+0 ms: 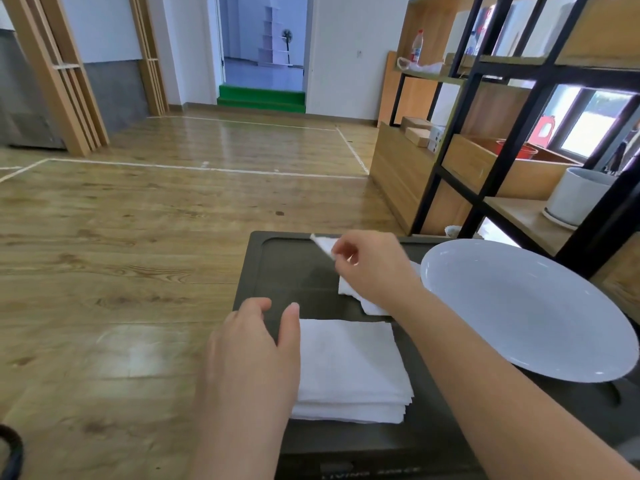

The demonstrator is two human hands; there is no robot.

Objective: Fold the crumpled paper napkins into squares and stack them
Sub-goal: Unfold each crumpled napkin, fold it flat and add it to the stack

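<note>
Now mid-task: your right hand (367,268) pinches a loose napkin (349,289) by its corner above the tray (294,271).
Left hand (252,344), fingers relaxed, empty, beside the folded stack (349,368); next, flatten and fold.

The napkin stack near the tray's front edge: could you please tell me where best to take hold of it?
Probably the stack's right side, near the front right corner, where the layered edges show. Come in from the right, thumb on top and fingers slid beneath. The left hand already covers its left edge, and the tray lies bare on the right.

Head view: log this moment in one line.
right hand: pinches white paper napkin | left hand: open beside folded white napkin stack | dark tray
</note>
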